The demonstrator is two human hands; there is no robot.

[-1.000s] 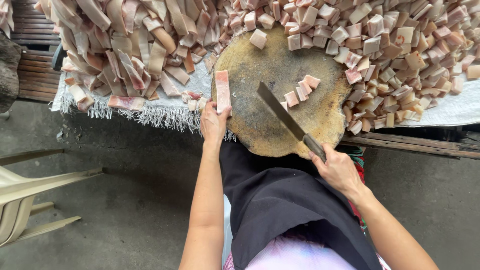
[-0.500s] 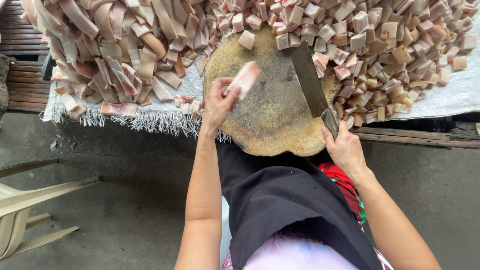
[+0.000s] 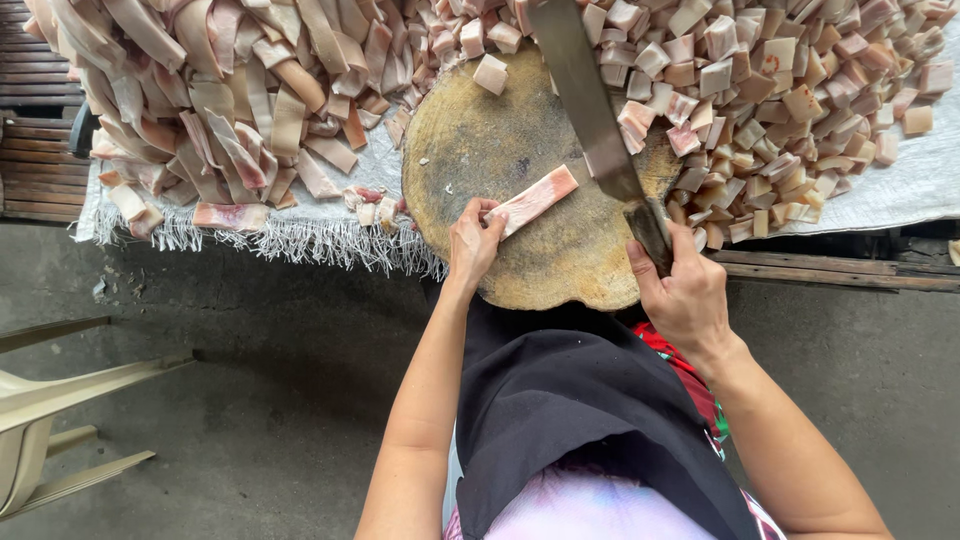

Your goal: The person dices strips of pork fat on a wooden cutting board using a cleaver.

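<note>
The left hand (image 3: 473, 243) pinches the near end of a pale pink strip of pork skin (image 3: 533, 200), fingertips closed over it and pressing it flat onto the round wooden chopping block (image 3: 520, 150). The strip lies diagonally on the block's near half, its far end pointing up and to the right. The right hand (image 3: 682, 292) is clenched around the dark handle of a long cleaver (image 3: 590, 110), whose blade is raised and angled away from the person — it runs from the hand up across the right part of the block, above the strip and just to its right, not touching it.

One cut square piece (image 3: 490, 73) sits alone near the block's far edge. To the right of the block spreads a heap of small cut cubes (image 3: 790, 90), some spilling against the block's rim. To the left lies a large pile of uncut long strips (image 3: 210, 90), tangled and overlapping. Both piles rest on a white cloth (image 3: 300, 235) with a frayed fringe hanging over the front edge. Below is a grey concrete floor (image 3: 250, 400), with part of a beige plastic chair (image 3: 60, 420) at the far left. The person wears a black apron (image 3: 580, 410).
</note>
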